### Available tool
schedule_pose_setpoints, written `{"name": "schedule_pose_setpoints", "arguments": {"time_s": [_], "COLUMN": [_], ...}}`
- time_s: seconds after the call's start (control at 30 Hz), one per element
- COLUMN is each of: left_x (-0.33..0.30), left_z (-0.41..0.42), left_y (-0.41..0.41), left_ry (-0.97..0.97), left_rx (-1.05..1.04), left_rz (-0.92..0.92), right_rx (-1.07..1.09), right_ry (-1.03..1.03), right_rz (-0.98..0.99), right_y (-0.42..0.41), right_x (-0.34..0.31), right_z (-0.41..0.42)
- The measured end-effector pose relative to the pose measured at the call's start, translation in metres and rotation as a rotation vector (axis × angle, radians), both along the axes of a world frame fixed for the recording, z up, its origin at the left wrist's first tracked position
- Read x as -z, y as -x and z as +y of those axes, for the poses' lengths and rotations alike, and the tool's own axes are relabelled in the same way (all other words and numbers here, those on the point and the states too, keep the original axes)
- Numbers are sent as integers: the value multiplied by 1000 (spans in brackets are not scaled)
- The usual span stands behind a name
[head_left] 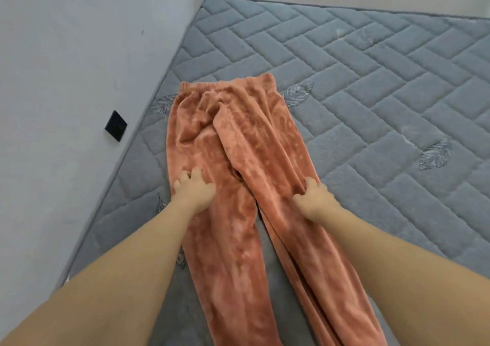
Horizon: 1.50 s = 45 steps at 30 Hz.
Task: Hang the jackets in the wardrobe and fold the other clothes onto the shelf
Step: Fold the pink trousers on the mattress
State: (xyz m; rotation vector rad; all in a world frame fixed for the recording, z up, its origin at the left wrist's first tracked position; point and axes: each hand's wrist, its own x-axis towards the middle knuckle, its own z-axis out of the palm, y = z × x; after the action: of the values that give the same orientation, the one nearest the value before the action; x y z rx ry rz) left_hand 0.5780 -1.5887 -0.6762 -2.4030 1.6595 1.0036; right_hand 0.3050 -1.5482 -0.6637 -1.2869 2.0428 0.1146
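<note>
A pair of orange velvet trousers [238, 139] lies flat on the grey quilted mattress [371, 86], waistband at the far end, legs running toward me. My left hand [192, 190] rests on the left leg with fingers spread, pressing the fabric. My right hand [314, 198] pinches the outer edge of the right leg at thigh height. The leg ends run out of the frame at the bottom.
A pale wall [66, 80] borders the mattress on the left, with a black square plate [116, 125] mounted on it. The mattress stretches bare to the right and back. No wardrobe, shelf or other clothes are in view.
</note>
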Motion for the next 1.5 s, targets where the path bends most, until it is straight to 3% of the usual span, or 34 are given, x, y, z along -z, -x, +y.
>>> {"name": "schedule_pose_setpoints", "arguments": {"time_s": [0.1,0.2,0.33,0.43,0.53,0.57,0.67,0.73,0.8,0.9,1.03,1.1,1.17,1.27,1.37,1.43,1.5], "left_x": [21,57,82,79,74,70,65,59,49,41,45,48,47,36,29,30,33], "left_z": [-34,-27,-18,-19,-19,-20,-24,-27,-29,-24,17,49,77,95,95,103,120], "left_y": [-9,-7,-3,-5,-3,-3,5,12,23,60,147,186,221,265,287,292,295], "left_ry": [-79,-260,-210,-224,-247,-265,-316,-354,-353,-113,33,56,125,110,-121,-196,-241], "left_rx": [-115,33,73,76,85,77,61,80,116,198,322,432,476,118,-350,-602,-710], "left_rz": [45,-59,-145,-154,-174,-183,-261,-358,-470,-533,-264,-229,-165,175,576,761,885], "right_rx": [193,341,292,79,92,111,110,128,140,301,457,569,561,400,270,371,465], "right_ry": [63,99,148,176,199,242,481,585,506,242,122,125,78,-151,-173,-58,-113], "right_rz": [21,97,254,19,-236,-201,163,173,70,48,201,111,-107,-368,-257,-170,-303], "right_y": [-3,-9,-14,-10,30,52,124,144,141,132,132,137,141,148,194,240,272], "right_x": [26,56,84,86,56,41,-6,-19,-7,33,59,59,51,41,30,17,10], "right_z": [-49,-80,-99,-108,-122,-130,-165,-172,-151,-62,66,104,134,164,165,162,169]}}
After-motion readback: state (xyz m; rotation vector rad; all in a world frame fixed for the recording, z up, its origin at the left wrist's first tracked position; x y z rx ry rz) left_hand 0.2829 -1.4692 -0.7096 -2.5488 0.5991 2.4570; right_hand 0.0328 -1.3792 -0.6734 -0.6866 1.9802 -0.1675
